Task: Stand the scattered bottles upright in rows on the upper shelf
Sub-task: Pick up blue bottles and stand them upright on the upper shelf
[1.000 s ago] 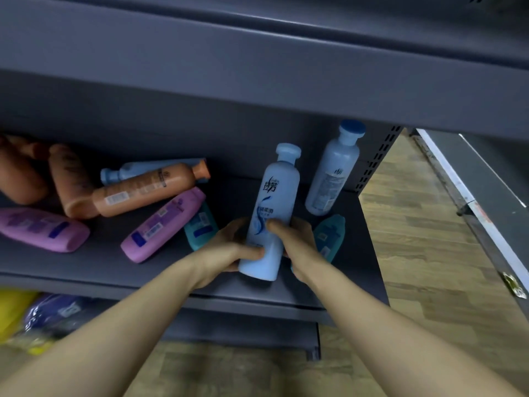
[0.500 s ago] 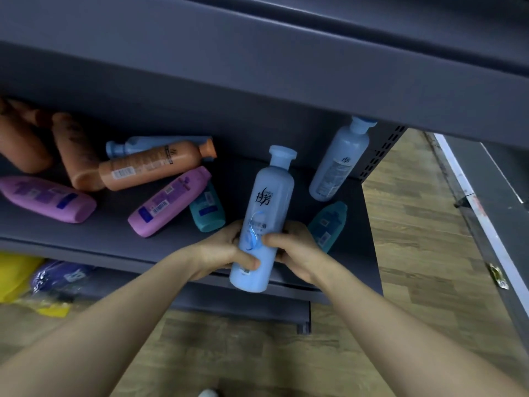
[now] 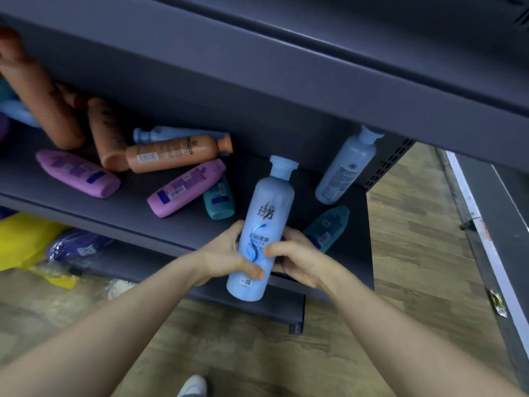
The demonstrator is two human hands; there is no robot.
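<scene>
Bottle, pale blue, capped, is clasped by left hand and right hand.

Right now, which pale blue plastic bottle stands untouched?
The pale blue plastic bottle in the back right corner. The left hand and right hand grip a second blue bottle; a third blue bottle lies flat.

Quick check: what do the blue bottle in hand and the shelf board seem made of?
The blue bottle: probably plastic, smooth and slightly glossy, with soft highlights and a printed label. The shelf board: looks like painted metal, matte dark grey, thin front lip.
</scene>
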